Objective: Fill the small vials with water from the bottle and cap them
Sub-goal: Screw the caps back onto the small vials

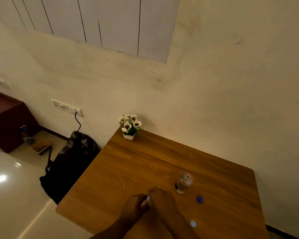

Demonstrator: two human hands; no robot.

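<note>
A clear water bottle stands uncapped on the wooden table, partly filled. Its blue cap lies on the table to the right. My left hand and my right hand meet near the table's front, fingers closed together around a small vial; only a pale tip of it shows between them. Another small pale vial rests on the table by my right forearm.
A small white pot of white flowers sits at the table's far left corner against the wall. On the floor to the left lie a black bag, a cable to a wall socket, and a brown cabinet.
</note>
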